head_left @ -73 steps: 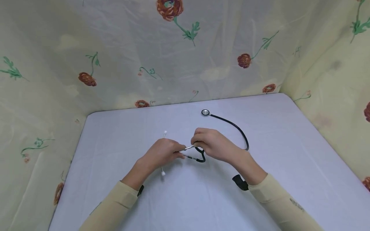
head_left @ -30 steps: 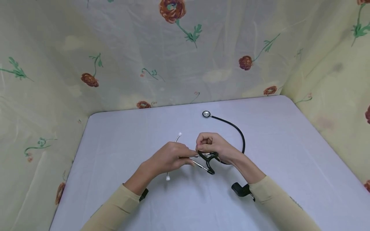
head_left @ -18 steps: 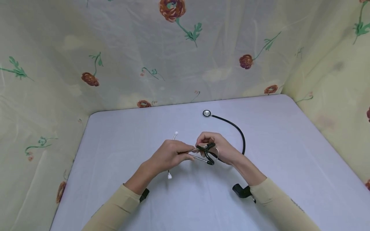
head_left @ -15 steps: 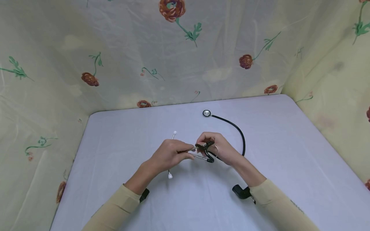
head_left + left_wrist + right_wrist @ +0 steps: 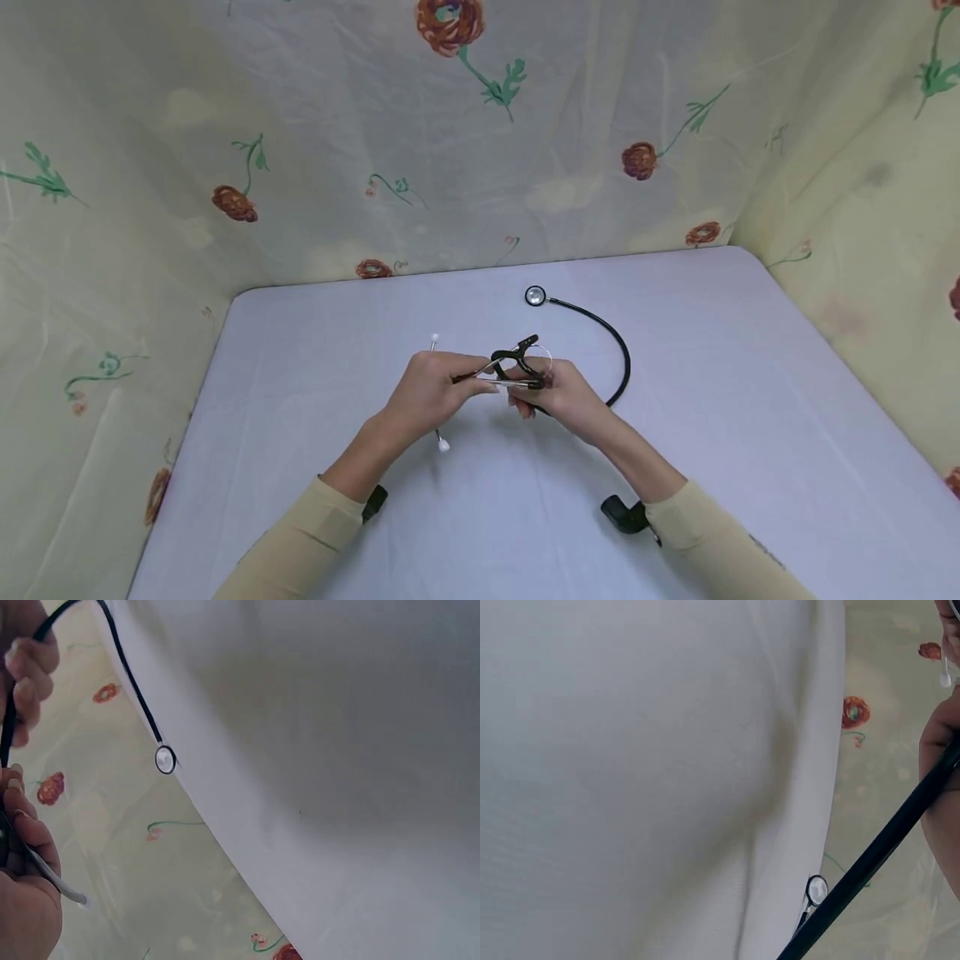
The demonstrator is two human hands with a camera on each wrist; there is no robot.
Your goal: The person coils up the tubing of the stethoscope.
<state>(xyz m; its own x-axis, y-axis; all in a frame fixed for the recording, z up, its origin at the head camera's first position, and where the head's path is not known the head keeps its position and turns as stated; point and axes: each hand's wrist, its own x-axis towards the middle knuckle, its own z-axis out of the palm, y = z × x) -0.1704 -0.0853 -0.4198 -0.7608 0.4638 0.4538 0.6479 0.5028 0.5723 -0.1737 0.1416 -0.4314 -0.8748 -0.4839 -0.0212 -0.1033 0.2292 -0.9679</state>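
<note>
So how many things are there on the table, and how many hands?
Stethoscope: 1
White ear tips: 2
Round metal chest piece: 1
Hands, left hand and right hand: 2
Table: 1
Total: 7

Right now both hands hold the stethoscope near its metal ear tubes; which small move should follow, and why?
Probably the right hand should draw in more black tubing, since the left hand pinches the metal ear tubes together while the chest piece lies stretched out on the table.
</note>
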